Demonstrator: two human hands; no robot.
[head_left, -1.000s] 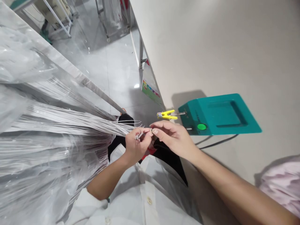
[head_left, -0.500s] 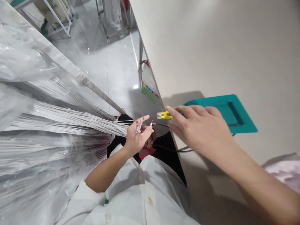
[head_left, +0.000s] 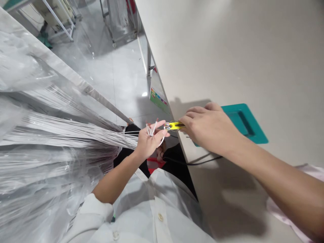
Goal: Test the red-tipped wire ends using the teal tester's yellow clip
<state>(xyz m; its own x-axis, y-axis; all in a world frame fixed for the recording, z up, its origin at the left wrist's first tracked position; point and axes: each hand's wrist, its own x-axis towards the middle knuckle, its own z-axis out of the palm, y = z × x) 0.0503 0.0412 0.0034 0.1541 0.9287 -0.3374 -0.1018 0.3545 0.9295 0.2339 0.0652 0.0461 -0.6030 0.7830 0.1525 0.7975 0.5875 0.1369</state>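
Note:
My left hand (head_left: 146, 144) is closed on several white wires (head_left: 151, 131), whose short ends, some with reddish tips, stick up between its fingers. One of these wires is pinched between thumb and forefinger. Behind the hand, the long bundle of white wires (head_left: 101, 130) runs off to the left. In my right hand (head_left: 209, 126) are small yellow snips (head_left: 175, 126) with metal blades. The blades meet the wire end at the left fingertips; whether they are closed on it cannot be made out. A black cable (head_left: 202, 163) passes below the right hand over the table edge.
A teal tray (head_left: 262, 136) lies on the pale table (head_left: 227, 54), partly behind my right hand. Plastic-covered wire bundles (head_left: 37, 175) hang over a rail (head_left: 76, 79) at left. A printed box (head_left: 158, 98) stands under the table edge, and a wheeled rack (head_left: 110, 23) is farther back.
My right hand has turned and brought the snips to the wire at the left fingertips. The black cable end with a red tip, earlier near the left thumb, no longer shows there.

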